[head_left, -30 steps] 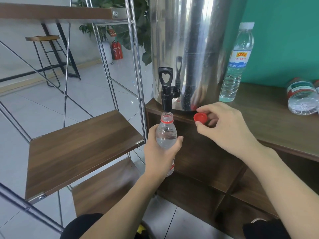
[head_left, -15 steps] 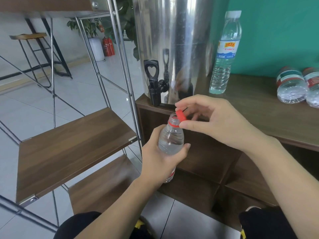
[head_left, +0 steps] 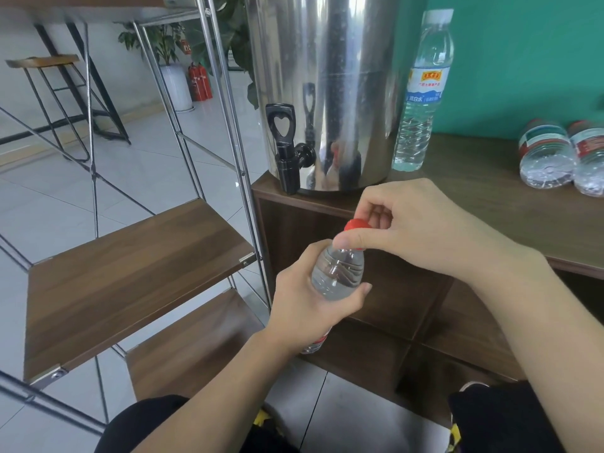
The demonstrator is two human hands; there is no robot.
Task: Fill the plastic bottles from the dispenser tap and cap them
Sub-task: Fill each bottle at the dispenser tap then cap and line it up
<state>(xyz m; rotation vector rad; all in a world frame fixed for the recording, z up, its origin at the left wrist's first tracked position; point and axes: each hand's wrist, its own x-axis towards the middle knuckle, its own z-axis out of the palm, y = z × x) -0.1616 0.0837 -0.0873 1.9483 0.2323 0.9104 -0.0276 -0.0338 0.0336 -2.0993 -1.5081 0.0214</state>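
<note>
Capping is the step in hand, and it turns on one alignment: the small red plastic screw cap (head_left: pixel 357 224) sits directly on top of the neck of the clear plastic water bottle (head_left: pixel 338 273), whose long axis runs nearly upright with its top leaning slightly away from the person.

Around the bottle's body, below the cap, the left hand (head_left: pixel 304 308) is wrapped, thumb across the near face and fingers behind, so it carries the bottle's weight. From the right side, the right hand (head_left: pixel 415 228) reaches over the top and pinches the cap between thumb and curled fingers; it is the hand nearer the cap. Whether the threads have caught cannot be told.

Beyond both hands, up and to the left, the black dispenser tap (head_left: pixel 287 155) juts from the tall polished steel urn (head_left: pixel 327 89), well apart from the bottle's mouth. The bottle looks filled, so what is likely needed next is a twist from the right hand while the left holds steady.
</note>
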